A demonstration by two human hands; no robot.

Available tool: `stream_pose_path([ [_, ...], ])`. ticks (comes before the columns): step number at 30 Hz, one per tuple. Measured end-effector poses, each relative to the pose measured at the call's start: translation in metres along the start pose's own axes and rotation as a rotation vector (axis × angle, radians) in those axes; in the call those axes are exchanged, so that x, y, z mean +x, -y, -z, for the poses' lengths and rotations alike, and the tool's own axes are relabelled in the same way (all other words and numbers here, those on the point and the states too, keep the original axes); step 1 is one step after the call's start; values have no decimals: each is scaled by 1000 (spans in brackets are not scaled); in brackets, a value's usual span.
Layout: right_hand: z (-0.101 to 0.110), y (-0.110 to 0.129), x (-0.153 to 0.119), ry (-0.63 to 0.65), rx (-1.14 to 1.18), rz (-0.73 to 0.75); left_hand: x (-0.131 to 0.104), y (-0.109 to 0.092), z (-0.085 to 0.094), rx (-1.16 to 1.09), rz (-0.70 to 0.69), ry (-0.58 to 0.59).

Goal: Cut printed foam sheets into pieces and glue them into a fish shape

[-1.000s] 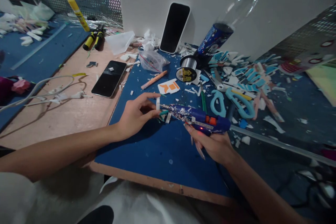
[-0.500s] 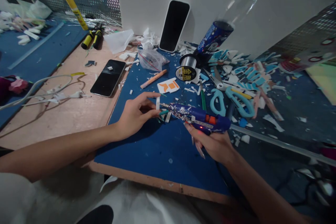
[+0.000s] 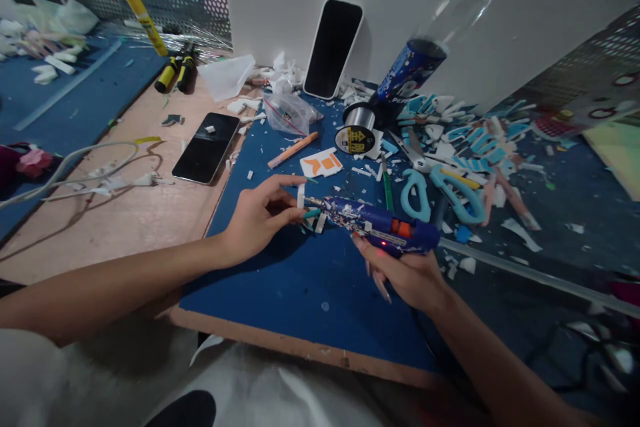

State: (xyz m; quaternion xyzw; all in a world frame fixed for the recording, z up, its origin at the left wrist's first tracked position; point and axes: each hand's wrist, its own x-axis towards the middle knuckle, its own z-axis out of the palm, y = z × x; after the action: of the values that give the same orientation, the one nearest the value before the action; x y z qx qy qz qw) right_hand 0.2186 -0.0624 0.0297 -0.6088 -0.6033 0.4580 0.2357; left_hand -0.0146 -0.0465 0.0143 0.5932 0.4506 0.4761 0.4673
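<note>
My right hand [image 3: 400,273] is wrapped round the handle of a blue glue gun [image 3: 370,220], which has white scraps stuck on its barrel and a small red light lit. Its metal nozzle points left and meets, or nearly meets, a small white strip [image 3: 301,196]. My left hand [image 3: 265,217] pinches that strip upright between thumb and fingers. Just behind the fingertips, small pale and teal pieces [image 3: 319,223] show under the nozzle; whether they are held or lying on the blue mat [image 3: 300,300] I cannot tell. A clear glue stick [image 3: 540,273] runs out of the gun's back.
Behind the hands lie a wire spool [image 3: 357,130], a zip bag [image 3: 287,113], an orange-and-white card [image 3: 321,163] and blue-handled scissors [image 3: 417,193]. A phone [image 3: 333,50] leans on the white panel beside a plastic bottle [image 3: 410,73]. Another phone [image 3: 206,149] and pliers [image 3: 175,70] lie left.
</note>
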Motion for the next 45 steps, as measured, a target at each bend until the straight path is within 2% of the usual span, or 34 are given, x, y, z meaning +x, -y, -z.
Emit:
stream_pose_path([
  [5,1,9,0,11,-5,-10,0,1,0,-1,-7,-1],
  [9,3,15,-1,30,-77,120,0,0,0,4,1,-5],
  [14,9,15,8,-99,-231,259,0,-4,0,-5,28,5],
  [17,19,15,17,-216,-400,363,1,-5,-1,1,45,-14],
  [19,28,15,22,-275,-611,445,1,-4,-1,19,40,-25],
  [21,40,15,22,-323,-838,468,1,-3,-1,41,26,-35],
  [24,60,16,14,-445,-1097,343,1,-3,1,62,-9,-46],
  [27,88,9,0,-576,-1219,143,-1,-6,3,90,-40,-60],
  [30,122,-10,-12,-634,-1238,-38,-3,-9,2,166,-53,-82],
  [35,170,-52,-22,-666,-1157,-176,-4,-11,-9,208,-27,37],
  [41,190,-86,-16,-673,-1054,-211,4,-21,-35,158,-52,161],
  [45,194,-84,-22,-681,-990,-168,11,-31,-49,48,-32,202],
])
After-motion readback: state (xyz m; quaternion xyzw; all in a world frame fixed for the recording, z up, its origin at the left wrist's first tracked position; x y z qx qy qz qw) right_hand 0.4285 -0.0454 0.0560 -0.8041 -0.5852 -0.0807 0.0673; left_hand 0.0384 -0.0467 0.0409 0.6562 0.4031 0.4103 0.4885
